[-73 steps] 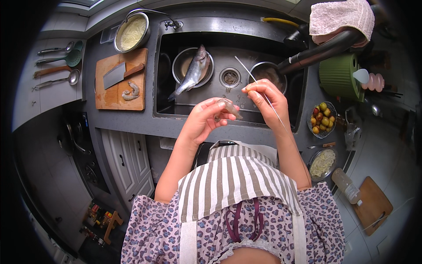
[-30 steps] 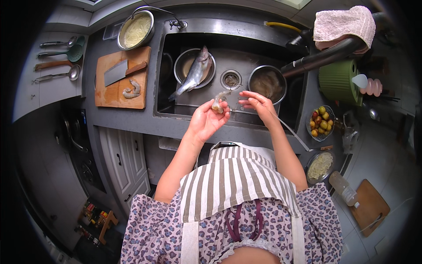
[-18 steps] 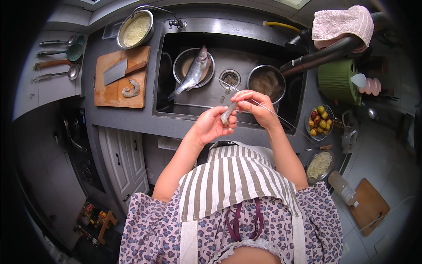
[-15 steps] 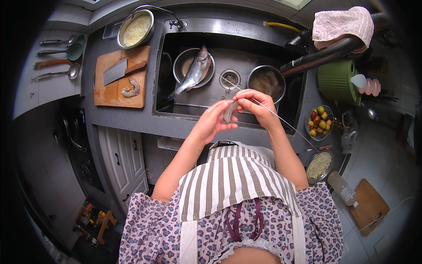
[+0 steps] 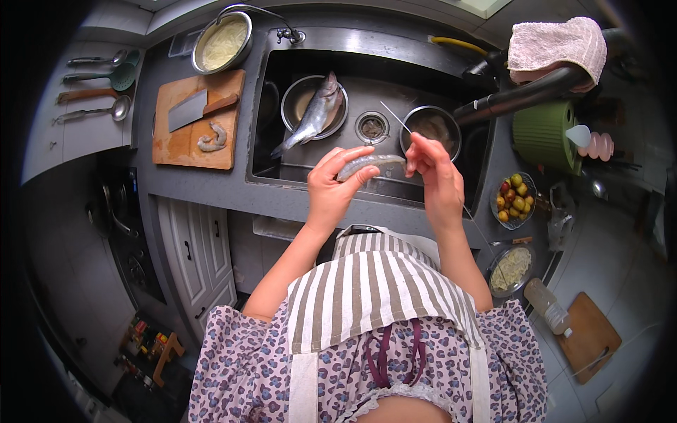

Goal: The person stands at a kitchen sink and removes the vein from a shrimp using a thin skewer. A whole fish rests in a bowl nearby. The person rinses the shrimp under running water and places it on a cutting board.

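Observation:
Between the thumb and fingers of my left hand point(image 5: 330, 189) lies a grey raw shrimp point(image 5: 369, 165), stretched out sideways above the sink's front edge. My right hand point(image 5: 438, 176) is at the shrimp's right end, its fingertips touching or very close to it. A long thin skewer-like rod point(image 5: 395, 117) passes through the right hand, its pale tip pointing up and left over the sink. On the wooden cutting board point(image 5: 169, 151) at left are more shrimp point(image 5: 213, 138) and a cleaver point(image 5: 187, 113).
In the sink point(image 5: 317, 185), a whole fish point(image 5: 319, 116) lies across a metal bowl point(image 5: 283, 106), and another metal bowl point(image 5: 457, 134) stands right of the drain. Shredded pale food fills a pot point(image 5: 245, 53) at back left. At right are a fruit bowl point(image 5: 513, 200) and a black pipe point(image 5: 522, 92).
My hands have moved apart, the right one shifting right and down. The shrimp has turned from hanging down to lying sideways in my left hand. The rod's tip has moved right.

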`<state>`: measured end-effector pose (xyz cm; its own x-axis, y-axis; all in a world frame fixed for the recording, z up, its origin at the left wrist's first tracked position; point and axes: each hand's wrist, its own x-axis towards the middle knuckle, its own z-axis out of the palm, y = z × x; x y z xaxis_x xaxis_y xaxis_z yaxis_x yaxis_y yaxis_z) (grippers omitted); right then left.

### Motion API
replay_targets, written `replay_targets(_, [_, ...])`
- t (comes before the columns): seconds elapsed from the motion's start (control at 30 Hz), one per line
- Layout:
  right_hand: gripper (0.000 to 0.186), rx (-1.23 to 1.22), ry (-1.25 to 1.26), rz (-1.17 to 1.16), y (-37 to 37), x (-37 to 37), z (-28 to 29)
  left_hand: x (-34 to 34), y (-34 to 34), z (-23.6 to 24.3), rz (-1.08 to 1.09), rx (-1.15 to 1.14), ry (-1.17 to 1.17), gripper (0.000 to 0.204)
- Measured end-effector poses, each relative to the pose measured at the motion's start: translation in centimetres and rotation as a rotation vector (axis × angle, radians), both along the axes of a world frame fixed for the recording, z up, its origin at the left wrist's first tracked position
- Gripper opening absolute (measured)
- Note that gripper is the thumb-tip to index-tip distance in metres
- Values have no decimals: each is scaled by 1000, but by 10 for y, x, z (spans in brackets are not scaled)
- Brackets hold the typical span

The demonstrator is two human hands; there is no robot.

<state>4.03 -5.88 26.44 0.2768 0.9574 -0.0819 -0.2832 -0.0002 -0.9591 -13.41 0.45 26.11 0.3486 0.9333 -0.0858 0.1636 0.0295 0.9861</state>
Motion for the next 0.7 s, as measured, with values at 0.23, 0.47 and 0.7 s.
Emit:
replay_targets(0.23, [48, 204, 166, 172, -24, 0, 26, 0, 9, 9, 64, 203, -2, 26])
replay_targets(0.47, [22, 145, -37, 125, -31, -10, 44, 0, 10, 25, 40, 213, 69, 23])
replay_targets(0.7, [18, 131, -36, 104, -29, -14, 46, -2, 9, 29, 53, 344, 110, 24])
